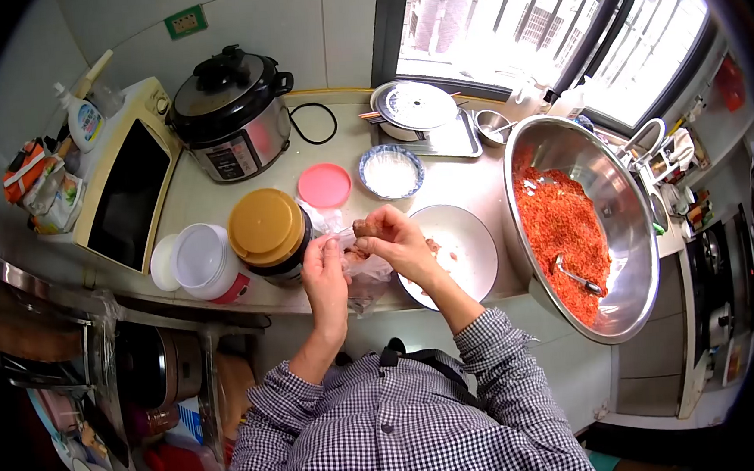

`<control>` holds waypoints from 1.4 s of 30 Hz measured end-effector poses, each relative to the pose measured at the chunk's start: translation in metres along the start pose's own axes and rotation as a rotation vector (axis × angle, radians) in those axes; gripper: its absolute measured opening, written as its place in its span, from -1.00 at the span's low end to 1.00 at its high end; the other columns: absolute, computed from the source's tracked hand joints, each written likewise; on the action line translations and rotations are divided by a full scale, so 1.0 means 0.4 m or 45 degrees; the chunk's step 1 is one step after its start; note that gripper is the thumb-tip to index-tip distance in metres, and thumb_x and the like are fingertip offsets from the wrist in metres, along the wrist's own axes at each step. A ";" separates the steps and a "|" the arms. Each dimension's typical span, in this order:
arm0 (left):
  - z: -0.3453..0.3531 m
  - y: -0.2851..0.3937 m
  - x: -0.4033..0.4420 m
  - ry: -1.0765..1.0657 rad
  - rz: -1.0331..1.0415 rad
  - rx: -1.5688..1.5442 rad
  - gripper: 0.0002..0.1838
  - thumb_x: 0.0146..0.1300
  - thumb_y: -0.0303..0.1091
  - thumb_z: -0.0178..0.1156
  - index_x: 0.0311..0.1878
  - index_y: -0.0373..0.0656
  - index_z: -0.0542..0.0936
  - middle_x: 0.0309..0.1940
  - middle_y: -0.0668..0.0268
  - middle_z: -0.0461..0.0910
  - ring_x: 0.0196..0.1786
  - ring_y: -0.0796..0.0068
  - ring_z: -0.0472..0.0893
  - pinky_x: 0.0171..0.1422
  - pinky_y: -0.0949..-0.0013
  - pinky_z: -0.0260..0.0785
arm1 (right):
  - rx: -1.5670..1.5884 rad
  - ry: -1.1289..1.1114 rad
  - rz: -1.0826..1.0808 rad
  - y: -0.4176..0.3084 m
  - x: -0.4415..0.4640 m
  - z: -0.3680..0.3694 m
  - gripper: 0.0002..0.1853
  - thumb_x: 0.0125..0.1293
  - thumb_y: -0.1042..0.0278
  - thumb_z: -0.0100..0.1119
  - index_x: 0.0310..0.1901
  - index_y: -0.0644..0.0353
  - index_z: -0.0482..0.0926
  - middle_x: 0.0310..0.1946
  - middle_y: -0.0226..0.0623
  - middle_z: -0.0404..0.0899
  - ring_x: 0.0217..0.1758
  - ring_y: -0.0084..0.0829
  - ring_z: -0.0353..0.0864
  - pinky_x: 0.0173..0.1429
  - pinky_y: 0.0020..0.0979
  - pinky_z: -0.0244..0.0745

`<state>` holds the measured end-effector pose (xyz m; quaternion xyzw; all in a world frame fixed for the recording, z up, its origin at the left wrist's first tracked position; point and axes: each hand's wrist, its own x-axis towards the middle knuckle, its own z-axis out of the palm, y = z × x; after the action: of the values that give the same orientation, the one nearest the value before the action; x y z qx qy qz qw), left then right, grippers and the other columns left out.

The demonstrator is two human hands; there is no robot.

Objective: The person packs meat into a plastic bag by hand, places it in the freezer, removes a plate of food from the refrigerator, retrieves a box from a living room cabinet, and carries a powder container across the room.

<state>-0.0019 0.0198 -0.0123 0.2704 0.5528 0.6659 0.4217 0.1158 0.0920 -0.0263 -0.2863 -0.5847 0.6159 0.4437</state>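
Note:
Close together over the counter's front edge are my two hands. My left hand [325, 269] pinches the edge of a clear plastic bag [369, 269], which holds pinkish-brown pieces. Just right of it, my right hand [391, 241] has its fingers closed on a small brown piece [361, 229] above the bag. A white bowl [473, 247] with a few similar pieces stands right beside and partly behind my right hand. Behind the hands lie a pink lid [324, 185] and a blue-rimmed bowl [391, 172] of white contents.
A large steel bowl [637, 254] of red chopped food with a spoon stands at the right. Left are a jar with a yellow lid [266, 227], white tubs [201, 259], a pressure cooker [230, 115] and a microwave [127, 177]. A tray [462, 142] sits behind.

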 end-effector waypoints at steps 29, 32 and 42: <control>-0.005 0.014 -0.014 0.033 -0.010 0.109 -0.79 0.35 -0.27 -0.04 -0.17 -0.18 0.51 -0.61 0.51 0.34 -0.65 0.79 0.27 -0.65 0.70 0.06 | -1.355 0.340 0.108 0.091 -0.123 -0.197 -0.85 -0.01 0.36 0.11 -0.40 0.20 0.56 -0.39 -0.20 0.57 -0.36 -0.26 0.58 -0.27 -0.30 0.48; -0.007 -0.015 -0.004 0.005 0.071 0.109 -0.78 0.34 -0.27 -0.01 -0.16 -0.21 0.51 -0.59 0.49 0.35 -0.61 0.76 0.28 -0.58 0.65 0.15 | -1.090 0.600 0.165 0.050 -0.154 -0.228 -0.91 -0.02 0.48 0.08 -0.46 0.23 0.57 -0.57 -0.25 0.57 -0.51 -0.36 0.58 -0.36 -0.41 0.48; 0.007 -0.005 -0.009 -0.024 0.089 0.209 -0.75 0.34 -0.25 0.00 -0.16 -0.24 0.52 -0.56 0.46 0.39 -0.57 0.74 0.33 -0.55 0.60 0.21 | -0.963 0.696 0.053 0.044 -0.167 -0.249 -0.85 0.10 0.55 0.09 -0.26 0.33 0.54 -0.49 -0.31 0.58 -0.44 -0.60 0.54 -0.30 -0.54 0.46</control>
<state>0.0028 0.0183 -0.0130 0.3295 0.5917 0.6301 0.3799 0.2282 0.0809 -0.0699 -0.5914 -0.6240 0.2700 0.4335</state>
